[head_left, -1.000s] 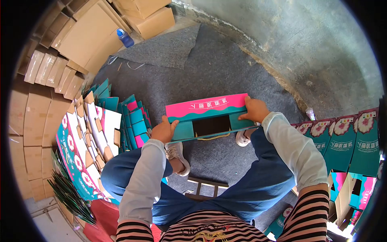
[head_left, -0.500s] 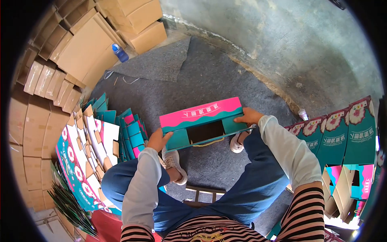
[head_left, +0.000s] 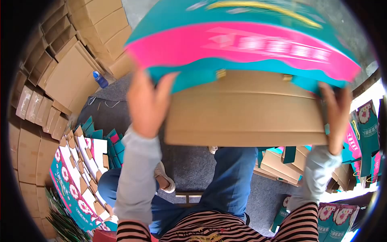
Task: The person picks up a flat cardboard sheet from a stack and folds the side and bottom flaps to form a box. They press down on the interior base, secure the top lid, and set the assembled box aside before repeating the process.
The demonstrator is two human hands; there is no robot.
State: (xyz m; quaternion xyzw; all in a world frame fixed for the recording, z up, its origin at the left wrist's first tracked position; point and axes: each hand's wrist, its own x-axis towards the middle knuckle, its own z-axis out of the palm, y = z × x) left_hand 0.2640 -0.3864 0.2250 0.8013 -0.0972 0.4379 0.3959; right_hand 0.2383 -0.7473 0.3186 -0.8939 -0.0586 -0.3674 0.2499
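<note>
A teal and pink printed cardboard gift box (head_left: pixel 242 44) is lifted high in front of me, close to the camera and blurred by motion. A yellow cord handle (head_left: pixel 266 11) lies along its upper face. Its plain brown cardboard side (head_left: pixel 246 113) faces me. My left hand (head_left: pixel 147 105) grips the left end, the thumb against the teal flap and the other fingers partly hidden. At the right end my right hand (head_left: pixel 338 113) is closed on the box edge, also smeared.
Stacked brown cartons (head_left: pixel 30 157) line the left side, with a blue bottle (head_left: pixel 100 80) beside them. A pile of printed box blanks (head_left: pixel 76 177) stands by my left knee. More boxes (head_left: pixel 369 125) and opened cardboard (head_left: pixel 278 163) are on the right.
Both hands have raised the box from between my knees up toward the camera and tilted it, so its brown cardboard side shows. My view has turned toward the right.
</note>
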